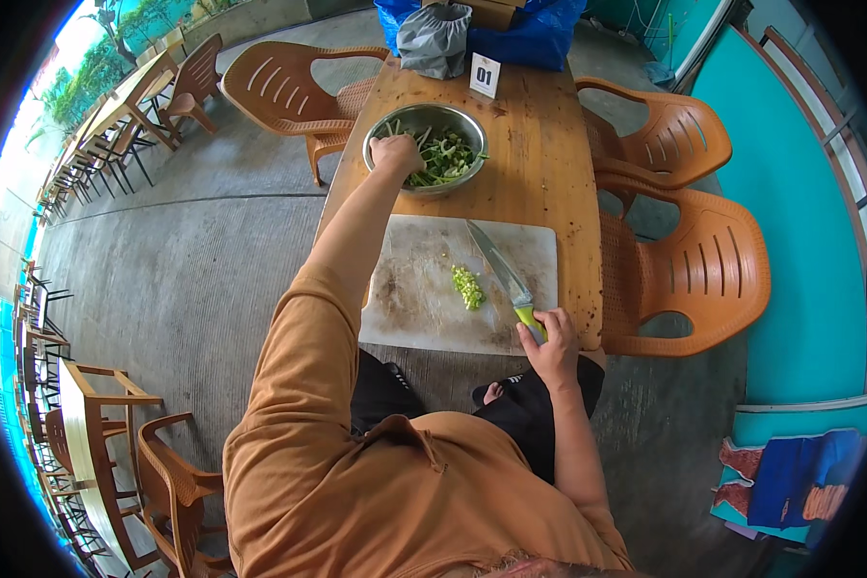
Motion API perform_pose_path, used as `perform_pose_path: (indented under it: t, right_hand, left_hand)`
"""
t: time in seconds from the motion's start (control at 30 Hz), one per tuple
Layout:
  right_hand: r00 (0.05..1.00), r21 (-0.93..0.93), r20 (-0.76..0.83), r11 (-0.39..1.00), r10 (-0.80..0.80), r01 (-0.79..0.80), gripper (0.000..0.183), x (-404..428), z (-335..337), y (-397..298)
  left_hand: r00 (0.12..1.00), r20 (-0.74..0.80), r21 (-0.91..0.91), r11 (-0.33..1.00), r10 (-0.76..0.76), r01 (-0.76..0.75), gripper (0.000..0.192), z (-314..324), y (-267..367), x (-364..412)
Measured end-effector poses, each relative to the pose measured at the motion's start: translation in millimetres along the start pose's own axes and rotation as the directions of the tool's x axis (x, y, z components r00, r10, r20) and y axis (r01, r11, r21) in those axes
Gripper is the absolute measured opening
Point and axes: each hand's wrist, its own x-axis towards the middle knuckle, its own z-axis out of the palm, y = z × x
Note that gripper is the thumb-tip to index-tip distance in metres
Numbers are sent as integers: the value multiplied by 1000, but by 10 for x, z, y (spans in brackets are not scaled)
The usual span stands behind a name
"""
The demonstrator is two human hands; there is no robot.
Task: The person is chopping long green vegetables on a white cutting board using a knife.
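My left hand [399, 154] reaches into a steel mixing bowl [469, 119] at the table's far left. Green cut vegetable pieces [449, 157], with some pale stems, fill the bowl. Its fingertips are hidden, so what they hold cannot be seen. With my right hand [553, 348] I grip the yellow-green and grey handle of a kitchen knife [497, 261]. The blade rests on a stained white cutting board [415, 289], tip pointing away from me and to the left. Left of the knife lies a small heap of finely chopped light green vegetable [468, 287].
The wooden table [527, 159] carries a number card [485, 75], a grey cloth bag [434, 42] and a blue plastic bag [527, 45] at its far end. Orange plastic chairs flank it, one at left [289, 83] and two at right [701, 260].
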Motion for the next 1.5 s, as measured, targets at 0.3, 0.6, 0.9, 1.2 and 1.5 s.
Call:
perform_pose_path:
  t: [0.3, 0.6, 0.9, 1.2, 1.5]
  right_hand:
    - [1000, 9, -8, 1000, 1, -1, 33, -17, 0, -7]
    - [999, -4, -33, 1000, -10, 10, 33, -13, 32, 3]
    - [999, -3, -37, 1000, 3, -3, 32, -59, 26, -9]
    - [998, -1, -58, 1000, -11, 11, 33, -62, 50, -11]
    - [992, 34, -124, 999, -13, 17, 30, -110, -55, -215]
  left_hand:
    - [996, -20, -187, 978, -92, 87, 42, -244, 37, -81]
    - [995, -55, -356, 933, -80, 55, 44, -582, -423, 142]
    - [946, -325, -534, 829, -20, -165, 43, -593, -454, -160]
    - [933, -343, -750, 630, -107, -203, 36, -98, -409, -1755]
    - [906, -421, -513, 834, -36, -205, 23, 891, -363, -3001]
